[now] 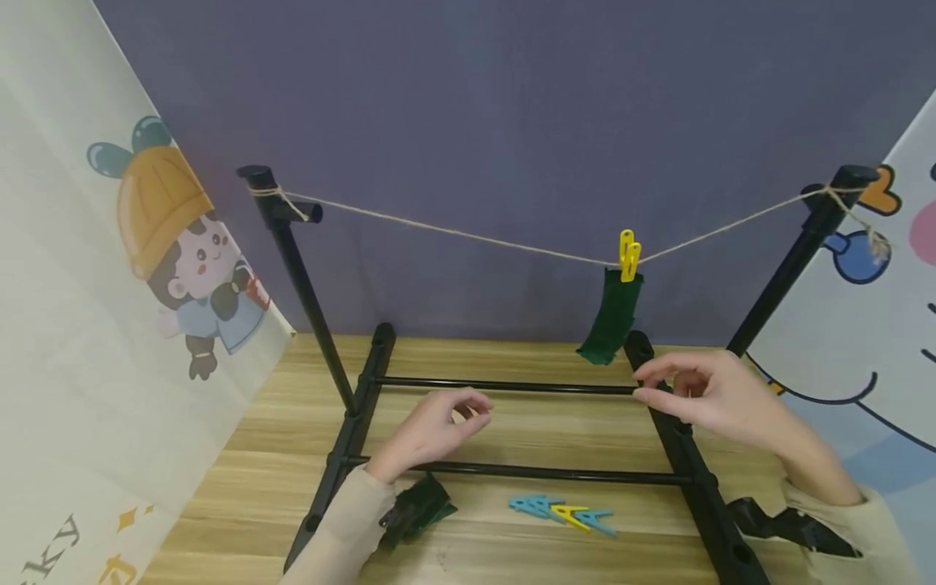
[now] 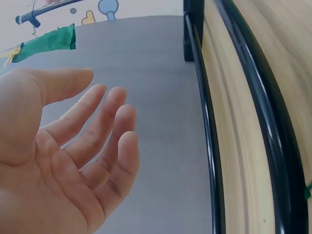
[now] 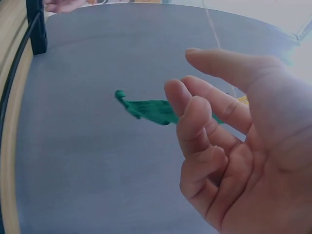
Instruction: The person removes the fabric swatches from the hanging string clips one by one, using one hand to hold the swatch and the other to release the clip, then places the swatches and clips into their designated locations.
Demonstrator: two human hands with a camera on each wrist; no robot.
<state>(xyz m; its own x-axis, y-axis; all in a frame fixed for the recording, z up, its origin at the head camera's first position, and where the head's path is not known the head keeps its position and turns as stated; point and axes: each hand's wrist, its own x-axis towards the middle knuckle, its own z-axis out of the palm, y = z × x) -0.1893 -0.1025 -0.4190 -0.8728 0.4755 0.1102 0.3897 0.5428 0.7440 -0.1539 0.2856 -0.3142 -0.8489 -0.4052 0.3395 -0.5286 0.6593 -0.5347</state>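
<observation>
A dark green cloth strip [image 1: 613, 317] hangs from a thin string [image 1: 453, 234], held there by a yellow clothespin [image 1: 629, 257]. My right hand [image 1: 705, 398] hovers below and to the right of that strip, its fingers loosely bent with nothing between them. Over the frame's front crossbar my left hand [image 1: 439, 426] is held in the air, and in the left wrist view its palm [image 2: 58, 180] shows bare with relaxed fingers. Near the left sleeve a small pile of dark green cloth [image 1: 417, 510] lies on the table. Several blue and yellow clothespins [image 1: 561, 513] lie together at the front middle.
The black frame has a left post [image 1: 310, 301] and a right post [image 1: 782, 268], with the string tied between their tops. Two low crossbars [image 1: 512, 384] join its feet on the wooden table [image 1: 241, 496]. A grey-blue backdrop [image 1: 475, 114] stands behind.
</observation>
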